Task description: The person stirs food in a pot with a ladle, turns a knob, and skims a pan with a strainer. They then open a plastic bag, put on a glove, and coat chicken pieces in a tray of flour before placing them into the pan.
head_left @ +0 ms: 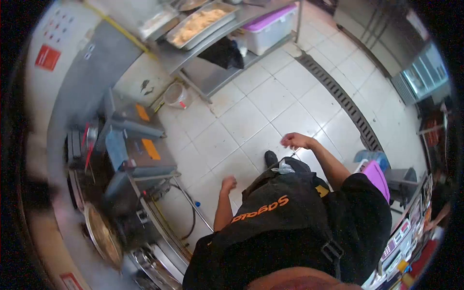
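My left hand (228,183) hangs beside my body over the white tiled floor (270,104). Its fingers are curled into a loose fist, slightly blurred, and nothing shows in them. On the other side, my right hand (296,140) is held out over the tiles with its fingers loosely bent and partly apart. It holds nothing that I can see and touches nothing. Between the arms is my dark apron (285,198) with orange lettering. One dark shoe (271,158) shows beyond the apron's edge.
A steel table (217,79) at the far side bears a tray of pale food (200,28); a purple-lidded bin (270,31) sits on its shelf. A bucket (177,95) stands near its leg. Cooking equipment (140,150) lines the left. A drain grate (338,96) crosses the floor.
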The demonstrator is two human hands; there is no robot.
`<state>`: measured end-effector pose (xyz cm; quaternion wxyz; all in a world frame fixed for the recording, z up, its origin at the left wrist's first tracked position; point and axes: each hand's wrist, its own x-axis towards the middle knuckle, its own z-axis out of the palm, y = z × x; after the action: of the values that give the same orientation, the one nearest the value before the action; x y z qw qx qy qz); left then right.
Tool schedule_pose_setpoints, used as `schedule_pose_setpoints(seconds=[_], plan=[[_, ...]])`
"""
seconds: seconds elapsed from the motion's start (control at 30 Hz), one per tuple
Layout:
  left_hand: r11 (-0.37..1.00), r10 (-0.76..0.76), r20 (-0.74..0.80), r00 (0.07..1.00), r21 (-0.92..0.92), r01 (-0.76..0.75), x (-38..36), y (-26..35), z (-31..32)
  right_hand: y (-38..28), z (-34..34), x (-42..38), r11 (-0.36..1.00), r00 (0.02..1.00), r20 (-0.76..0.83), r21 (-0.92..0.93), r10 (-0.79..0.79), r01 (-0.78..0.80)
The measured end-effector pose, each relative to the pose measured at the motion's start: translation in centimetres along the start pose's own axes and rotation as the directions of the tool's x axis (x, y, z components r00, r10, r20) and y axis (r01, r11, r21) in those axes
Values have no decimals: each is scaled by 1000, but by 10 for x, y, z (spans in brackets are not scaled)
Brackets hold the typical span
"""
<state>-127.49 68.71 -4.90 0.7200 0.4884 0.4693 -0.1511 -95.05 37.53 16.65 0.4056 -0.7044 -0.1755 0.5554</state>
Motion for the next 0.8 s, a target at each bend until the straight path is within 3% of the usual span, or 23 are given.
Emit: schedule_pose_setpoints(seconds=[0.03, 0.07, 0.1, 0.13, 0.17, 0.2, 0.23, 0.3, 0.4, 0.47, 0.53, 0.67, 0.73, 0.8], plan=[[937, 200, -11, 980, 296, -188, 25, 41, 10, -57, -6, -37, 996, 986, 157, 73, -52, 41], [752, 397, 53, 916, 554, -357, 53, 83, 23, -91, -13, -61, 990, 956, 279, 129, -92, 57], [882, 349, -18, 937, 343, -322, 50, 139, 53, -114, -20, -79, 989, 898, 421, 115, -130, 89], [960, 268, -78, 960, 107, -260, 25, 199, 95, -133, -26, -95, 999, 849, 527, 18, -40, 36], [951, 297, -14, 955, 98, -294, 30, 236, 117, -141, -29, -105, 991, 860, 508, -129, 35, 36], [941, 326, 43, 944, 82, -328, 35, 267, 139, -144, -30, -109, 960, 867, 486, -278, 110, 34], [926, 350, 85, 933, 121, -358, 34, 297, 166, -136, -36, -108, 929, 897, 440, -319, -30, 188], [894, 382, 195, 904, 172, -415, 34, 343, 211, -119, -51, -100, 771, 869, 384, -432, -312, 468], [894, 333, 404, 852, 151, -421, 39, 381, 267, -149, -76, -106, 871, 981, -76, -476, -178, 121], [900, 240, 514, 823, 199, -387, 46, 398, 295, -139, -98, -88, 867, 962, -159, -483, -224, 122], [896, 164, 586, 794, 249, -368, 61, 416, 316, -134, -125, -67, 946, 999, -40, -324, -35, 20], [871, 71, 651, 756, 329, -365, 85, 464, 346, -148, -178, -31, 895, 903, -313, -421, -294, 145], [842, 39, 689, 723, 367, -395, 90, 498, 366, -165, -210, -20, 860, 860, -362, -486, -360, 155], [791, 12, 728, 685, 412, -452, 98, 534, 389, -187, -237, -12, 897, 814, -475, -424, -336, 123]])
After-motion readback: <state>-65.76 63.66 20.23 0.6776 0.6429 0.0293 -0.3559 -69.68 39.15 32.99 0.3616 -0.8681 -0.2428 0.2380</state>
